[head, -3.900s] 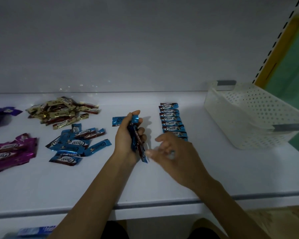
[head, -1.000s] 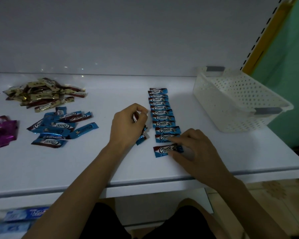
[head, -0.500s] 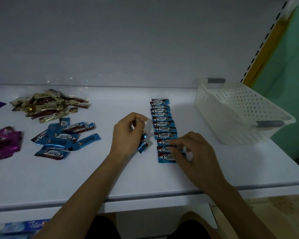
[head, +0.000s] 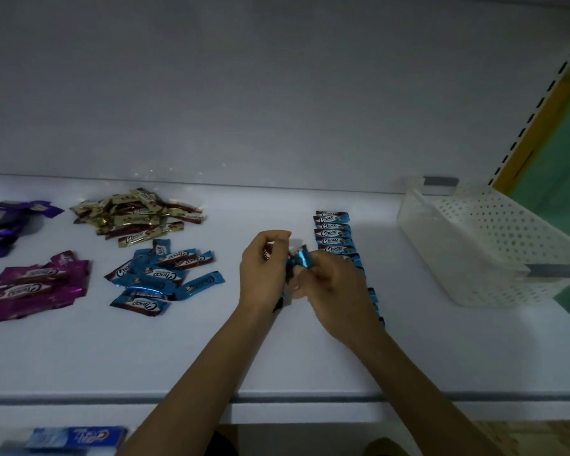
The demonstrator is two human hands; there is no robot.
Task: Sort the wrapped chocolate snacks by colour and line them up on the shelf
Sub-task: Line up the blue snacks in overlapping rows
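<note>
My left hand [head: 260, 274] grips a small stack of blue Choco snacks [head: 288, 269] upright above the white shelf [head: 211, 350]. My right hand [head: 336, 294] pinches the top end of one blue snack [head: 302, 259] in that stack. A neat column of blue snacks [head: 334, 236] runs front to back just right of my hands; my right hand and wrist cover its near part. A loose heap of blue snacks [head: 158, 278] lies to the left.
A gold heap [head: 139, 213] lies at the back left, a magenta heap [head: 37, 286] and a purple heap [head: 4, 222] at the far left. A white perforated basket [head: 494, 245] stands at the right. A blue packet [head: 76, 437] shows below the shelf's front edge.
My right hand has left the near end of the blue column and moved up and left to the stack in my left hand, pinching one snack there.
</note>
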